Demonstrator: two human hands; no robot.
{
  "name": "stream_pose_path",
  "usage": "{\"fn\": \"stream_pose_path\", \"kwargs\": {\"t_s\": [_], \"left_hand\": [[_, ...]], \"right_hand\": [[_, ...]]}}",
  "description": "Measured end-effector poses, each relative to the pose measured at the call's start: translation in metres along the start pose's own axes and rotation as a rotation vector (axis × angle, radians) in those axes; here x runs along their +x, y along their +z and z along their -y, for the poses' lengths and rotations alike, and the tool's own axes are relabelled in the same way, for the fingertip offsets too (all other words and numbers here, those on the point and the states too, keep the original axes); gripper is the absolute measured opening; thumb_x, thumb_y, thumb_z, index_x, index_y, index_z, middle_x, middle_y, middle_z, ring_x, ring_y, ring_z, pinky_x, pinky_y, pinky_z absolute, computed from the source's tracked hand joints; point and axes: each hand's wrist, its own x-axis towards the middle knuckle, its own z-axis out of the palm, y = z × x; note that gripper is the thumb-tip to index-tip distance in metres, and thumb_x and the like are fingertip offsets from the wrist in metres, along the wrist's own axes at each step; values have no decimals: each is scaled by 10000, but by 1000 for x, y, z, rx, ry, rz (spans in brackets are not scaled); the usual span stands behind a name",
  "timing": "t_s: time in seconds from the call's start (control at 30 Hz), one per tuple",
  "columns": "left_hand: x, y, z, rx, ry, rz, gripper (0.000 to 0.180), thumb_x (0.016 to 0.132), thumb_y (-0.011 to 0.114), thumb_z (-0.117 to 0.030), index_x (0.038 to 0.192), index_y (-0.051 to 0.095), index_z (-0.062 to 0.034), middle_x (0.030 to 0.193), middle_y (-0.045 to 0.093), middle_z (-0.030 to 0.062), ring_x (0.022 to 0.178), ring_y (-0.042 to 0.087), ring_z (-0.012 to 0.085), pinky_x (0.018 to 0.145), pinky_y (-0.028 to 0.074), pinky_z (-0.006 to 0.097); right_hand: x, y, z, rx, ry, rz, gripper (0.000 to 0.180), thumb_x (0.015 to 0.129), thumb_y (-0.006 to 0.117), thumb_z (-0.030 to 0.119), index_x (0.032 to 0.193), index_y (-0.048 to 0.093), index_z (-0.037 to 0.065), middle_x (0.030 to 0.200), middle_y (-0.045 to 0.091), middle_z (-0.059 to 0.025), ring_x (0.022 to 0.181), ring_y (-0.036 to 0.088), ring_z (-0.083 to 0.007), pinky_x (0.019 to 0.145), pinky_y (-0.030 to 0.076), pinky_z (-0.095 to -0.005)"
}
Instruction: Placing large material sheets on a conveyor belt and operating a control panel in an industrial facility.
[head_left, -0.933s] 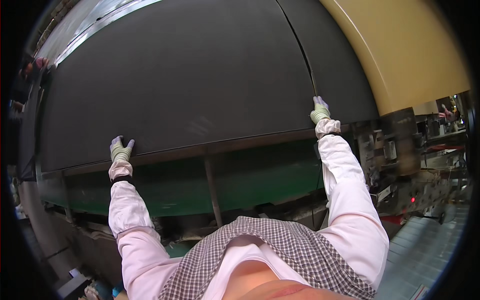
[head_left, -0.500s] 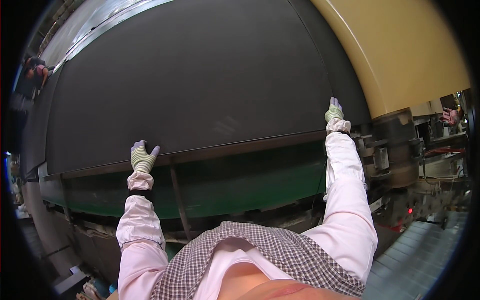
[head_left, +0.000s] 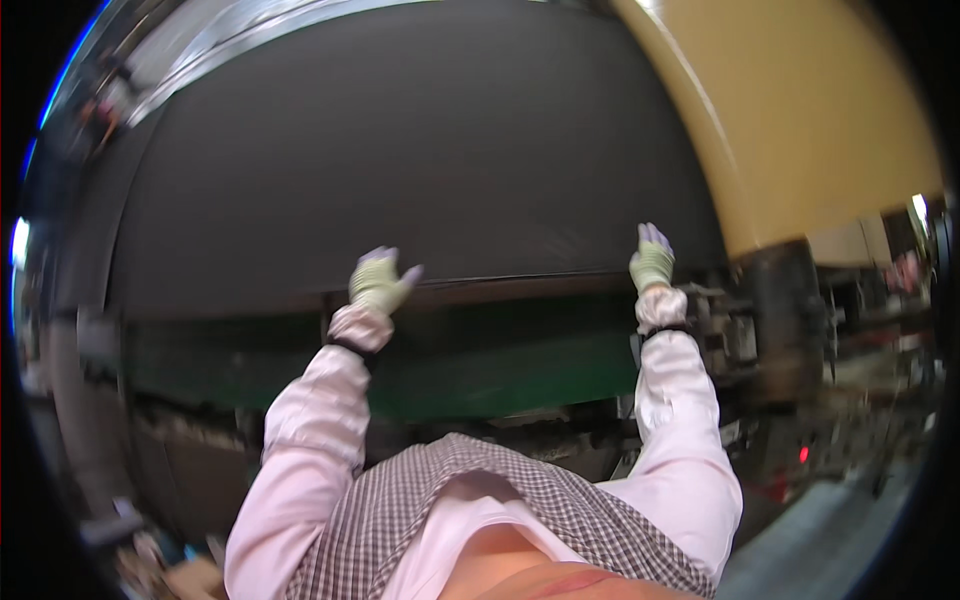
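Note:
A wide dark grey sheet (head_left: 420, 150) lies spread over a machine bed and fills the upper half of the view. My left hand (head_left: 380, 280), in a pale green glove, rests with fingers apart on the sheet's near edge, left of centre. My right hand (head_left: 651, 260), gloved the same, presses flat on the same edge near the sheet's right end. Neither hand holds anything. Both pink sleeves reach up from the lower edge.
A green machine frame (head_left: 500, 370) runs under the sheet's near edge. A large tan roll (head_left: 800, 110) curves along the right side, with dark metal machine parts (head_left: 780, 320) below it. A shiny metal rail (head_left: 230, 40) borders the sheet's far side.
My left hand has slid to the right along the sheet's near edge, closer to the middle. My right hand has stayed near the right end of that edge.

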Motion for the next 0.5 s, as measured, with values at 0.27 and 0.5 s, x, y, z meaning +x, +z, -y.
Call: {"fn": "stream_pose_path", "kwargs": {"t_s": [0.27,0.5], "left_hand": [[47,-45,-103,-219,282,342,549,860,526,-530,1120,650,-64,1174,600,163,1102,551,348,957,443,452],[-3,-85,-22,-365,344,-205,557,815,654,-404,1213,562,-26,1221,560,195,1156,499,384,1017,387,459]], "right_hand": [[0,-83,137,329,-248,-141,535,743,569,49,1278,542,51,1296,563,-147,1174,535,-328,1011,391,-448],[-25,-93,203,457,-342,-147,511,757,556,47,1268,544,32,1257,580,-158,1160,544,-330,1011,396,-451]]}}
